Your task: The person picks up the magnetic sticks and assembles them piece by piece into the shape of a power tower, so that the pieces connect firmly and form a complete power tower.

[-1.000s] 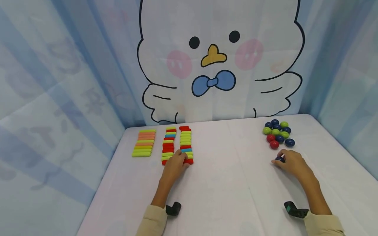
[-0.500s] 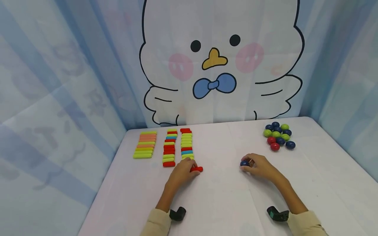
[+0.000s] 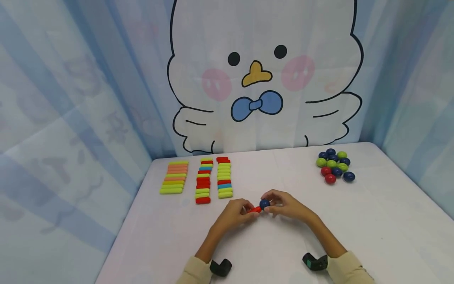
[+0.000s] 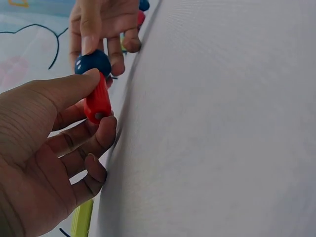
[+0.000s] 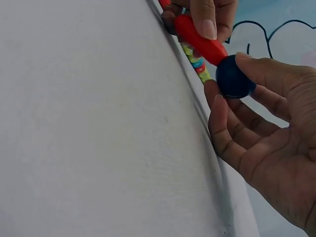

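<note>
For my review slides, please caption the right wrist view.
Right hand holds a dark blue ball at the end of a red stick gripped by the left hand.

The person's left hand (image 3: 234,213) and right hand (image 3: 285,205) nearly meet at lower centre in the head view, each pinching between thumb and fingers; the left forearm (image 3: 208,243) and right forearm (image 3: 325,233) slant inward.

Balls (image 3: 331,164): 7 blue, 4 green, 2 red | stick columns (image 3: 203,180): 3 | held stick (image 3: 257,209): 1

Pale-blue backdrop (image 3: 145,79), printed with white bird (image 3: 255,39), blue bow tie (image 3: 256,105); white table (image 3: 276,248) below.
</note>
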{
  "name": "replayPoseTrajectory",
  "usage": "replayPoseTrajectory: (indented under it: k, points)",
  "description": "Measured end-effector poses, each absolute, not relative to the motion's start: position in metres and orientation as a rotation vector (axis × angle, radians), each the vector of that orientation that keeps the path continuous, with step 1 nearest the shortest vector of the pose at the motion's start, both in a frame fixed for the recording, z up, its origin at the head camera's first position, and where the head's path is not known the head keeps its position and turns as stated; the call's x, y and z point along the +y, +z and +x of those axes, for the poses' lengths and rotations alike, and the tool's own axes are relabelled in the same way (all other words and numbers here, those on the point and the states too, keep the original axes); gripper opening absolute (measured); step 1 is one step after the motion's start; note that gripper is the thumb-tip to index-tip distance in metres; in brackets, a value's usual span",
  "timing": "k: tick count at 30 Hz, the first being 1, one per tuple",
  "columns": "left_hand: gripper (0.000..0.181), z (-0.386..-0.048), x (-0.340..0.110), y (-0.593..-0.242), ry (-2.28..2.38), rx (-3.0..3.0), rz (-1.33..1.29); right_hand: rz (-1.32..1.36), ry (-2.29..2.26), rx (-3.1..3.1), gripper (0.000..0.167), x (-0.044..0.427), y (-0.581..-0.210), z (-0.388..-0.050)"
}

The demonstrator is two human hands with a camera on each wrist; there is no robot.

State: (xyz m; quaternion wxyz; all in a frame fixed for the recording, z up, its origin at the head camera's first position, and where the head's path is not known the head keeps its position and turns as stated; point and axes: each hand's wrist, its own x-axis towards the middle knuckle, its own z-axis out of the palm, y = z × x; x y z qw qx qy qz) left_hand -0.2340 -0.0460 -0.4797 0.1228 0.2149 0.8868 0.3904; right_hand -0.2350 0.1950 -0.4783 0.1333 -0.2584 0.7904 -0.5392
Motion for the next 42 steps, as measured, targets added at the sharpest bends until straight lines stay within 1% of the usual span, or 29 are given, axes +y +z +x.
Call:
replayPoseTrajectory:
  k: [8,12,15,18,21,23,26,35,39,42]
  points:
    - [0.03,-0.234,-0.045,-0.48,1.163,2.558,0.597,-0.719,-1.639,2.255,0.041,0.187,-0.481,-0.233]
    - [0.028,-0.234,-0.046,-0.479,1.22,2.513,0.601,-0.592,-1.684,2.271,0.042,0.183,-0.481,-0.231]
    - [0.026,-0.236,-0.049,-0.479,1.26,2.564,0.549,-0.454,-1.707,2.281,0.045,0.182,-0.48,-0.23]
    - [0.018,-0.238,-0.054,-0.48,1.289,2.768,0.387,-0.374,-1.729,2.27,0.047,0.183,-0.479,-0.229]
    - [0.012,-0.241,-0.06,-0.48,1.268,2.977,0.134,-0.336,-1.77,2.219,0.048,0.184,-0.481,-0.23]
    - [0.017,-0.242,-0.064,-0.48,1.216,3.054,0.004,-0.321,-1.799,2.176,0.048,0.185,-0.483,-0.231]
    - [0.025,-0.242,-0.068,-0.48,1.128,3.077,-0.091,-0.285,-1.836,2.109,0.05,0.186,-0.485,-0.232]
    - [0.022,-0.242,-0.066,-0.475,0.973,3.074,-0.067,-0.197,-1.885,2.024,0.052,0.184,-0.481,-0.231]
    - [0.022,-0.24,-0.064,-0.473,0.966,2.977,0.041,-0.173,-1.88,2.026,0.05,0.182,-0.48,-0.23]
    - [0.026,-0.239,-0.064,-0.472,1.053,2.821,0.168,-0.153,-1.866,2.049,0.049,0.18,-0.48,-0.23]
